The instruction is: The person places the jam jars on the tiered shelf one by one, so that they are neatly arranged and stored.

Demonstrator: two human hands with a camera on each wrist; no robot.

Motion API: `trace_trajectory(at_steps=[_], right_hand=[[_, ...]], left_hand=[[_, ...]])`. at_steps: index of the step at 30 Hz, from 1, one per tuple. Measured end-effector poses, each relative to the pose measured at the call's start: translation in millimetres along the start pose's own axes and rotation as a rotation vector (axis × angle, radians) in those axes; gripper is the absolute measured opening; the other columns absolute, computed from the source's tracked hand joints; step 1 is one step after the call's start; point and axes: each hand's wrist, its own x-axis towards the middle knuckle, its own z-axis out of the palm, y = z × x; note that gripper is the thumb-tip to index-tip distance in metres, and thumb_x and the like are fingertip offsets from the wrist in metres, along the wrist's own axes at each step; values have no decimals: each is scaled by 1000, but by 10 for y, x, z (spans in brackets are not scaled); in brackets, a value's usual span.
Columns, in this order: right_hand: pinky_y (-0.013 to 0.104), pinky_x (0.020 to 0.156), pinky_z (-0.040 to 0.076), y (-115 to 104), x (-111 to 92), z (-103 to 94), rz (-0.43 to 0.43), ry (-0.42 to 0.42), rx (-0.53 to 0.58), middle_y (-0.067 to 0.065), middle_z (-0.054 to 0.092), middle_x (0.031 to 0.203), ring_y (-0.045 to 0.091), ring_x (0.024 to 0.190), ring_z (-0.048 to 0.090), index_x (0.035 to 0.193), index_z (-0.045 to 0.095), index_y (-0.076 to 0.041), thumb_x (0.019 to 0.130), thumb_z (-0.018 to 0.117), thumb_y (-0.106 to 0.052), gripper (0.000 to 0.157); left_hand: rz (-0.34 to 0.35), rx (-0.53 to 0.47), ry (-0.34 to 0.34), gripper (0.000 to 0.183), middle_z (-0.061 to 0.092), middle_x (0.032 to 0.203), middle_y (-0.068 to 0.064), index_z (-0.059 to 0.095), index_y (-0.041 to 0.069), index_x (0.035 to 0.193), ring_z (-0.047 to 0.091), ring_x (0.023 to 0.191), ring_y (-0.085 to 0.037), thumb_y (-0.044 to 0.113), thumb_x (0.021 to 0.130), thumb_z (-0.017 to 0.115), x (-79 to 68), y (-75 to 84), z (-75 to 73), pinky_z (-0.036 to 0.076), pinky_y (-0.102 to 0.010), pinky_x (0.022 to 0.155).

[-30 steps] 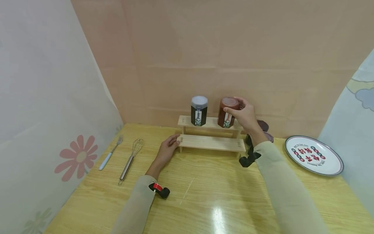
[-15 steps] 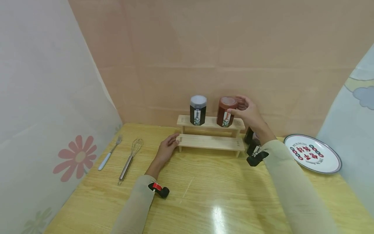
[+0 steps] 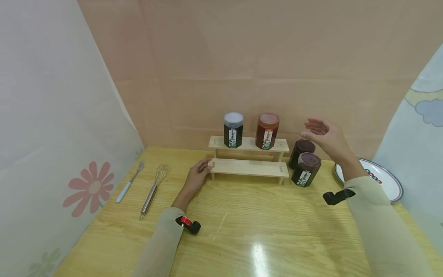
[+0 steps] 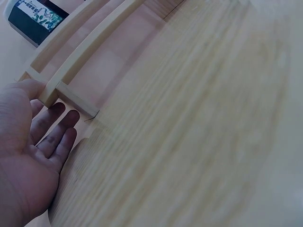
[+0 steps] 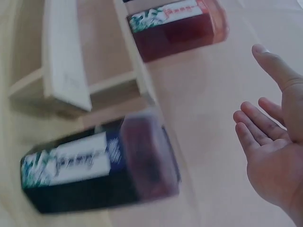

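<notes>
A two-tier wooden rack (image 3: 249, 166) stands at the back of the table. My left hand (image 3: 199, 175) holds the left end of its lower board, thumb over the edge, the other fingers beside the leg in the left wrist view. On the upper board stand a dark jar with a white lid (image 3: 233, 130) and a red-brown jar with a reddish lid (image 3: 267, 131). My right hand (image 3: 328, 139) is in the air to the right, fingers loosely bent and holding nothing. Below it, two dark jars with purplish lids, a front one (image 3: 306, 170) and a rear one (image 3: 302, 149), stand beside the rack.
A white plate with a dark rim (image 3: 398, 188) lies at the right, partly behind the right forearm. On the left lie a whisk (image 3: 154, 192) and a fork with a pale handle (image 3: 129, 182). Covered walls (image 3: 194, 77) close off the back and both sides.
My right hand has let go of the red-brown jar, which stays on the upper board, and has moved right over the two purplish-lidded jars. The left hand has kept its place.
</notes>
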Motion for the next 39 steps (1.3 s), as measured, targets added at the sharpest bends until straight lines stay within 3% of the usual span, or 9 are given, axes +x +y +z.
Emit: trace_trajectory(at_steps=[3, 7, 10, 19, 22, 25, 30, 35, 39], right_hand=[[1, 94, 45, 132, -109, -51, 28, 3, -20, 7, 53, 151, 1, 126, 55, 159, 38, -12, 98, 72, -36, 74], [0, 93, 44, 301, -256, -68, 48, 8, 0, -10, 56, 140, -10, 119, 52, 159, 38, -11, 99, 72, -34, 73], [0, 93, 44, 408, -374, -60, 51, 17, 13, -19, 55, 135, -7, 122, 53, 159, 38, -11, 99, 72, -31, 71], [0, 92, 45, 724, -637, 91, 75, 24, -33, 23, 49, 154, 4, 131, 55, 158, 40, -5, 98, 73, -33, 73], [-1, 91, 45, 807, -676, 142, 99, 19, -38, 21, 49, 154, 20, 141, 54, 159, 38, -6, 99, 72, -35, 75], [0, 91, 45, 869, -691, 193, 108, 30, -22, 10, 54, 146, 30, 143, 52, 159, 38, -7, 98, 73, -34, 76], [5, 101, 46, 911, -697, 272, 117, 61, -29, -9, 56, 136, 17, 141, 53, 159, 39, -9, 95, 77, -34, 78], [7, 107, 43, 937, -694, 360, 148, 88, -17, 6, 52, 148, 5, 137, 50, 160, 37, -11, 94, 77, -36, 81], [2, 102, 41, 940, -695, 422, 146, 107, -6, 20, 47, 154, 19, 144, 50, 161, 33, -8, 95, 77, -35, 84]], left_hand=[[-2, 5, 1, 45, 56, 152, -11, 55, 18, 149, 51, 144, -27, 29, 106, 60, -1, 2, 0, 45, -48, 119], [-5, 10, -1, 45, 55, 152, -11, 55, 18, 149, 51, 144, -27, 29, 106, 60, 0, 6, 2, 45, -47, 119], [-3, 7, -2, 45, 56, 152, -11, 55, 16, 150, 51, 144, -28, 28, 106, 60, 4, 7, 8, 45, -47, 118], [-19, -6, 20, 42, 58, 150, -10, 57, 20, 147, 54, 142, -26, 27, 106, 60, 17, 9, 24, 46, -46, 118], [-17, -5, 20, 42, 58, 150, -10, 57, 20, 148, 54, 141, -26, 26, 106, 60, 4, 20, 23, 46, -45, 117], [-18, -5, 17, 43, 58, 151, -10, 57, 19, 148, 54, 141, -26, 26, 106, 60, -2, 18, 15, 46, -45, 117], [-23, -2, 11, 43, 57, 151, -9, 57, 20, 148, 52, 143, -26, 27, 106, 61, -9, 12, -5, 44, -46, 119], [-26, -5, 0, 42, 56, 152, -9, 57, 24, 147, 50, 145, -26, 30, 106, 61, -19, 14, -14, 42, -47, 121], [-20, -12, -3, 42, 56, 152, -9, 57, 25, 147, 51, 144, -27, 29, 106, 61, -19, 11, -10, 42, -48, 121]])
